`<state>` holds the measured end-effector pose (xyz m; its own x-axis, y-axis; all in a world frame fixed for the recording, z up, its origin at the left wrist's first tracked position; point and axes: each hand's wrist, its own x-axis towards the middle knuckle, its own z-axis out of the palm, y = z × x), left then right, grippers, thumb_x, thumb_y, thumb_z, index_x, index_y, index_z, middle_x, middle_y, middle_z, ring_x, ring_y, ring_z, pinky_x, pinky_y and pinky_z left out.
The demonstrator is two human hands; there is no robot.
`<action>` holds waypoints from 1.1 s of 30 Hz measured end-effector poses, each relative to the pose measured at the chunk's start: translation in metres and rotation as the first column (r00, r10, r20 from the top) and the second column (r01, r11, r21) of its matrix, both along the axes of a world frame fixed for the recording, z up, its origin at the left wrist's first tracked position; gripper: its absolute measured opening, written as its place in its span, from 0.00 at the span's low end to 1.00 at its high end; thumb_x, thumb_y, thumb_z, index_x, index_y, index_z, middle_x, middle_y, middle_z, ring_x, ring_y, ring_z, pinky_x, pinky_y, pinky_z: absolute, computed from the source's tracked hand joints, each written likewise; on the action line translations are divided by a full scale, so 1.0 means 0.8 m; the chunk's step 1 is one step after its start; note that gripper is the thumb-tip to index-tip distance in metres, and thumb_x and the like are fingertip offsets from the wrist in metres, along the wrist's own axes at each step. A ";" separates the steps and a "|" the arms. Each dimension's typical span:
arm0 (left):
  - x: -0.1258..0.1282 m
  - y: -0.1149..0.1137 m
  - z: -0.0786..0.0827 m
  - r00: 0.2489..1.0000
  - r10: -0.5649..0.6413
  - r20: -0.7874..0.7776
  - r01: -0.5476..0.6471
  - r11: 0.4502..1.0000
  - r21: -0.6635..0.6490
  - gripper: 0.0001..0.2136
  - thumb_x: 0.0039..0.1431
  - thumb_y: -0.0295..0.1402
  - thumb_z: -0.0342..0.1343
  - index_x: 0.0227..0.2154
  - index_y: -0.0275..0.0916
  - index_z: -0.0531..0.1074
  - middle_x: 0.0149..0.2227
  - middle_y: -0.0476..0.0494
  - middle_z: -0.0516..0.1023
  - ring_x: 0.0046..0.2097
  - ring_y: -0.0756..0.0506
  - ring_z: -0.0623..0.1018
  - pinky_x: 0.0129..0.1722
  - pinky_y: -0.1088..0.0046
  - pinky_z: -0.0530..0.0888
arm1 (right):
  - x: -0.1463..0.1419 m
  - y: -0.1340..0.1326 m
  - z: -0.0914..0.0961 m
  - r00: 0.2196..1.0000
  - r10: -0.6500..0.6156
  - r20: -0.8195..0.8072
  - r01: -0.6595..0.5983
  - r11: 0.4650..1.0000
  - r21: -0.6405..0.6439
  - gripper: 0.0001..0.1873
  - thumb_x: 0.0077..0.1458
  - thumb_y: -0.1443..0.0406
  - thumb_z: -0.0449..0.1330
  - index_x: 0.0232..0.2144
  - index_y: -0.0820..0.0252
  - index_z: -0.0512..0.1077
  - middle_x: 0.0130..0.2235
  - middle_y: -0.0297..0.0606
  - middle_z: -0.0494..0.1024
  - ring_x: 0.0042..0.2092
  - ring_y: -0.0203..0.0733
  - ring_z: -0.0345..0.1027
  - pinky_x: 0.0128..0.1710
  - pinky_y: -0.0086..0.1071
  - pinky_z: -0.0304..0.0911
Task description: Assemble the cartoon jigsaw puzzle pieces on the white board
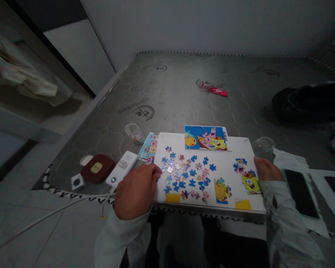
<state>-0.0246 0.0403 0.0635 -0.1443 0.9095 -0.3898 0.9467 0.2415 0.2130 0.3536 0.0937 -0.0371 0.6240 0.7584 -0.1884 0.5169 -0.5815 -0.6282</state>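
A white board (pixel 178 139) lies on the mat in front of me. My left hand (pixel 136 190) has its fingers curled closed over the board's left edge, close to the loose puzzle pieces (pixel 192 172). At the opposite edge my right hand (pixel 268 169) grips the board, thumb on top and other fingers hidden. Beside it are joined puzzle pieces (pixel 250 183) with a yellow cartoon face. Another joined section (pixel 221 191), blue and yellow, lies near the front edge. A cartoon picture card (pixel 206 138) rests across the board's far edge.
Left of the board are a second picture card (pixel 149 148), a clear cup (pixel 134 134), a white power bank (pixel 123 167) with a cable, and a brown case (pixel 97 168). A phone (pixel 300 193) lies at right. Further back is a red wrapper (pixel 213 89).
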 end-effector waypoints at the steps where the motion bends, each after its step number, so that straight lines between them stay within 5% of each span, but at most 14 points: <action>1: 0.000 0.000 0.000 1.000 0.000 0.002 0.000 1.000 -0.005 0.11 0.66 0.35 0.50 0.41 0.48 0.78 0.48 0.49 0.82 0.44 0.43 0.79 0.38 0.69 0.69 | -0.001 0.000 0.000 1.000 -0.003 0.007 0.003 1.000 -0.008 0.22 0.47 0.45 0.55 0.28 0.55 0.72 0.30 0.39 0.75 0.35 0.49 0.67 0.34 0.40 0.58; 15: 0.001 0.002 0.006 0.996 0.074 -0.051 -0.074 0.997 0.009 0.10 0.68 0.38 0.49 0.42 0.47 0.75 0.44 0.47 0.83 0.44 0.43 0.81 0.38 0.71 0.69 | -0.002 0.000 0.003 1.000 -0.003 0.005 0.003 1.000 -0.003 0.22 0.48 0.43 0.54 0.26 0.54 0.70 0.28 0.39 0.74 0.34 0.50 0.68 0.34 0.40 0.58; 28: 0.004 -0.005 0.005 1.000 0.001 0.013 -0.001 0.999 0.040 0.14 0.70 0.32 0.43 0.46 0.49 0.75 0.53 0.48 0.79 0.49 0.45 0.79 0.42 0.72 0.70 | -0.008 0.001 0.011 0.999 0.009 -0.035 -0.010 1.000 -0.029 0.24 0.41 0.43 0.53 0.26 0.56 0.71 0.26 0.39 0.75 0.33 0.49 0.67 0.31 0.38 0.57; 33: 0.003 -0.004 0.008 1.000 0.015 -0.008 -0.015 0.999 0.031 0.10 0.69 0.36 0.46 0.44 0.47 0.73 0.47 0.48 0.81 0.44 0.44 0.79 0.36 0.72 0.68 | -0.006 0.002 0.009 1.000 0.012 -0.027 -0.013 1.000 -0.028 0.24 0.41 0.42 0.53 0.26 0.55 0.70 0.25 0.37 0.74 0.32 0.48 0.66 0.31 0.37 0.56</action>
<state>-0.0222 0.0371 0.0703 -0.1608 0.9187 -0.3607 0.9447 0.2491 0.2132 0.3491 0.0953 -0.0297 0.6090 0.7603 -0.2260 0.5077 -0.5926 -0.6254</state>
